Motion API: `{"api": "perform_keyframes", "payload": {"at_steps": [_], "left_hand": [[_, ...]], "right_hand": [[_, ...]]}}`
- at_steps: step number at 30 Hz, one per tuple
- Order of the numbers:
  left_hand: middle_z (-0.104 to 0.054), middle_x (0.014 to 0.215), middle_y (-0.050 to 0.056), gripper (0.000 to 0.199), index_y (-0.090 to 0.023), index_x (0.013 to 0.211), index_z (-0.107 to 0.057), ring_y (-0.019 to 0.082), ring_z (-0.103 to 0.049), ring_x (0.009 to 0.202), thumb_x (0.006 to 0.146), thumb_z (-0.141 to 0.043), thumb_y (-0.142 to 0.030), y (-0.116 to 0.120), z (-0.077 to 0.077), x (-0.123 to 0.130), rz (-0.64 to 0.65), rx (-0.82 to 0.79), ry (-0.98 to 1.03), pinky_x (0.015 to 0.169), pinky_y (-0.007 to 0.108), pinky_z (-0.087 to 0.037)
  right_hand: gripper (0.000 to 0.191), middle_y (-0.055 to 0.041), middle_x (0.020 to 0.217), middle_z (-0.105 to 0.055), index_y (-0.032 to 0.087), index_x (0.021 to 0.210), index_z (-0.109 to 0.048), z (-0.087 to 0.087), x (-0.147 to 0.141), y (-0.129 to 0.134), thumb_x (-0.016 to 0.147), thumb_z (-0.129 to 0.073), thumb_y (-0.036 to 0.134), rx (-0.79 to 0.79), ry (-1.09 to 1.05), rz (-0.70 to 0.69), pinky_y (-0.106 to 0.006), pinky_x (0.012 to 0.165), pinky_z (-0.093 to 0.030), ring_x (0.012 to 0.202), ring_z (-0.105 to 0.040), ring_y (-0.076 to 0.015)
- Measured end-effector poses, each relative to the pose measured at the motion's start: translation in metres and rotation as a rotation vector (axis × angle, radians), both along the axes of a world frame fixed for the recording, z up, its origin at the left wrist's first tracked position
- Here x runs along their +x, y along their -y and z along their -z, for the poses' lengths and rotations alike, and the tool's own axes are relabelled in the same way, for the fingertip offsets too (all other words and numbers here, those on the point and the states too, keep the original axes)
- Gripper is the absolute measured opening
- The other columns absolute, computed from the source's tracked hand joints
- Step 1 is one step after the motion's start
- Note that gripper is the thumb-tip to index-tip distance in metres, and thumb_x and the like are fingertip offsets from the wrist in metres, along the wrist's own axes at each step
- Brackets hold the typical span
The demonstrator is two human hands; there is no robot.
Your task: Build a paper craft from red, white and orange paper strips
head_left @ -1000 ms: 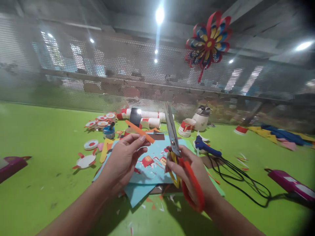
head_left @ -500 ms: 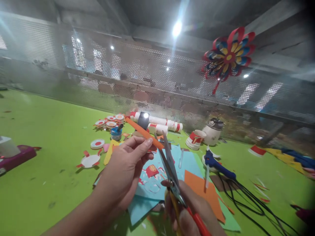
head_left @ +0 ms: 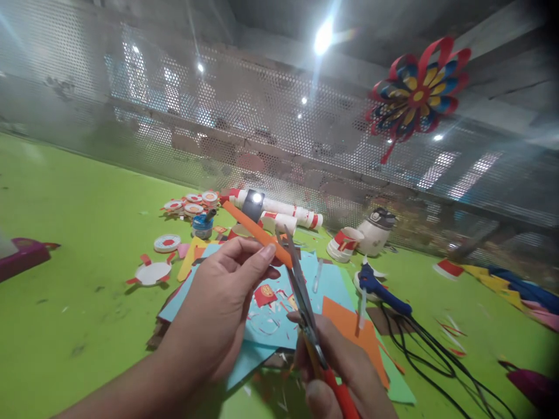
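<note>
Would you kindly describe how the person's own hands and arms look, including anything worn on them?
The left hand is bare, with no glove or wristband, and no sleeve shows on the left forearm. The right hand is also ungloved, with no sleeve in view. Some fingers are partly hidden, but no ring is visible.

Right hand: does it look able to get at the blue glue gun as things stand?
Probably not to grip it: the right hand is occupied by scissors. Otherwise the way looks fairly free, with the orange sheet lying low between it and the blue glue gun.
</note>
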State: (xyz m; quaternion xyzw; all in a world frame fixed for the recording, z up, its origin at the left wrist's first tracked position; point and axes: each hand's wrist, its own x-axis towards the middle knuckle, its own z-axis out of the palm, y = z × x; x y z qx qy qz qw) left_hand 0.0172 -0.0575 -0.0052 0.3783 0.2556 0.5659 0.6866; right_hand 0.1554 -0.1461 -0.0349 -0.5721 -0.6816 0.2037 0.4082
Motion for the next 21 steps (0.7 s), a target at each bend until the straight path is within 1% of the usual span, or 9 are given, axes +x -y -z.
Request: {"api": "perform_keyframes", "payload": {"at_steps": [5,8,12,18,21], "left_hand": [[-0.065,0.079,0.002,0.014,-0.016,0.075,-0.061,0.014,-0.056,0.077,0.077,-0.069,-0.027,0.0025,0.0000,0.0011,-0.037,0.008,-0.025,0.076,0.030,-0.042],[-0.064,0.079,0.002,0.013,-0.016,0.074,-0.060,0.015,-0.056,0.078,0.077,-0.068,-0.026,0.0024,0.0000,0.0021,-0.013,0.000,-0.007,0.079,0.032,-0.042],[-0.064,0.078,0.002,0.012,-0.017,0.073,-0.059,0.015,-0.056,0.078,0.077,-0.068,-0.025,0.0003,0.0021,0.0035,0.007,-0.003,0.015,0.081,0.034,-0.041],[-0.064,0.077,0.002,0.014,-0.016,0.072,-0.059,0.015,-0.056,0.077,0.075,-0.070,-0.024,-0.0018,0.0027,0.0036,0.009,-0.022,0.034,0.079,0.032,-0.041],[-0.064,0.076,0.002,0.014,-0.016,0.072,-0.059,0.014,-0.056,0.076,0.075,-0.070,-0.024,-0.0018,0.0020,0.0033,0.009,-0.016,0.032,0.076,0.029,-0.042]], "right_hand": [[0.058,0.0006,0.064,-0.056,0.020,0.097,-0.059,-0.0013,-0.0036,-0.0018,0.083,-0.038,0.073,0.034,-0.007,-0.021,-0.023,0.051,-0.038,0.054,-0.051,-0.0128],[0.058,0.0011,0.063,-0.054,0.020,0.092,-0.058,0.0009,-0.0047,-0.0027,0.083,-0.037,0.073,0.026,-0.012,-0.013,-0.023,0.050,-0.037,0.053,-0.050,-0.0123],[0.059,0.0015,0.063,-0.052,0.019,0.094,-0.058,0.0046,-0.0045,-0.0035,0.083,-0.036,0.073,0.012,-0.014,0.003,-0.023,0.049,-0.036,0.053,-0.047,-0.0119],[0.054,0.0017,0.063,-0.049,0.019,0.093,-0.055,0.0031,-0.0039,-0.0029,0.085,-0.037,0.069,-0.030,-0.053,-0.048,-0.022,0.050,-0.035,0.054,-0.044,-0.0110],[0.056,0.0013,0.065,-0.049,0.018,0.100,-0.053,0.0038,-0.0021,-0.0029,0.085,-0.036,0.069,-0.090,-0.072,-0.046,-0.022,0.050,-0.035,0.054,-0.044,-0.0108]]}}
